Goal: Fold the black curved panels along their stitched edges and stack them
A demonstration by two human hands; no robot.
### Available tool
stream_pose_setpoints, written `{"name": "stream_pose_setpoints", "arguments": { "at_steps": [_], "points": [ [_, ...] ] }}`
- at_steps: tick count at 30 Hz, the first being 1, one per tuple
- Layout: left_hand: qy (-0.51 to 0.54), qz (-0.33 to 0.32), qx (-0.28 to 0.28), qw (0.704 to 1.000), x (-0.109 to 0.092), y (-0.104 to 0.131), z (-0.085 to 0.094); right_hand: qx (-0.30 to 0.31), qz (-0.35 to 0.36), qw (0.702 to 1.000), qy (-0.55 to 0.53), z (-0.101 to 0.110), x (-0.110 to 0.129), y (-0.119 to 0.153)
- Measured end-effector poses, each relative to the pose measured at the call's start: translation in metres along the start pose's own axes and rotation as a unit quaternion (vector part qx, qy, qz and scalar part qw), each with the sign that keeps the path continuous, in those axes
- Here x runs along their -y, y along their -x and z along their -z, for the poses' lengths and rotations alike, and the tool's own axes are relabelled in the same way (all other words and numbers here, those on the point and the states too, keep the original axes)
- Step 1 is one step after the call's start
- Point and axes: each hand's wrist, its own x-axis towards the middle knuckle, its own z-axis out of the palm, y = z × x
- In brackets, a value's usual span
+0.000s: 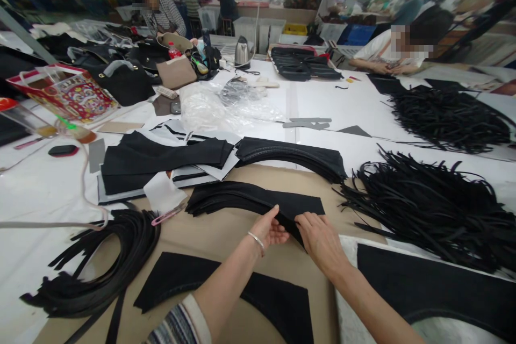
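Note:
My left hand [271,230], with a silver bracelet at the wrist, grips the near edge of a black curved panel, thumb on top and fingers underneath. Close beside it, my right hand [319,237] has its fingers bent over the same panel's right part, and its fingertips are partly hidden. Right behind both hands lies a stack of black curved panels [237,193] on the brown board [177,239]. Nearer to me, partly covered by my left forearm, rests another black curved panel [278,293].
Bundles of black strips lie at the left [133,247] and right [427,209]. Pink-handled thread snips [169,214] sit near a white scrap. Another panel stack [290,156] is behind. A kettle [242,54] stands farther back, and a co-worker [403,54] sits across the table.

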Motion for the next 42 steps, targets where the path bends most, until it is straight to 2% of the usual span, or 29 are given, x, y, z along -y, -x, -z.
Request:
{"name": "stream_pose_setpoints", "arguments": {
  "at_steps": [5,8,11,16,21,26,30,33,36,38,40,42],
  "points": [
    [0.031,-0.039,0.068,0.996,0.001,0.011,-0.018,0.011,-0.007,1.0,-0.003,0.006,-0.004,-0.011],
    [0.044,-0.055,0.085,0.994,0.001,0.011,-0.029,0.013,-0.008,1.0,-0.003,0.005,0.0,-0.011],
    [0.033,-0.05,0.068,0.996,0.004,0.006,-0.032,0.009,-0.013,1.0,-0.005,0.005,0.0,-0.012],
    [-0.01,-0.03,-0.002,0.999,0.003,0.008,-0.025,0.0,-0.035,0.999,-0.007,0.017,-0.011,-0.016],
    [0.019,-0.032,0.02,0.999,-0.005,0.017,-0.028,0.007,-0.02,1.0,-0.008,0.022,-0.011,-0.016],
    [0.125,-0.032,0.011,0.992,-0.017,-0.004,-0.026,0.003,-0.003,1.0,-0.002,0.022,0.001,-0.009],
    [0.197,-0.065,-0.003,0.978,-0.037,-0.02,-0.008,-0.018,0.006,1.0,0.001,0.033,-0.004,0.011],
    [0.23,-0.088,-0.002,0.969,-0.055,-0.015,0.011,-0.038,0.015,0.999,-0.013,0.038,-0.013,0.04],
    [0.254,-0.113,-0.009,0.96,-0.071,0.004,0.038,-0.055,0.01,0.998,-0.034,0.035,-0.015,0.078],
    [0.267,-0.13,-0.026,0.955,-0.075,0.023,0.063,-0.053,0.006,0.997,-0.052,0.028,-0.009,0.103],
    [0.274,-0.148,-0.051,0.949,-0.073,0.047,0.092,-0.05,0.004,0.996,-0.074,0.019,0.004,0.124],
    [0.277,-0.164,-0.082,0.943,-0.063,0.074,0.124,-0.049,0.007,0.995,-0.092,0.007,0.021,0.142]
  ]
}}
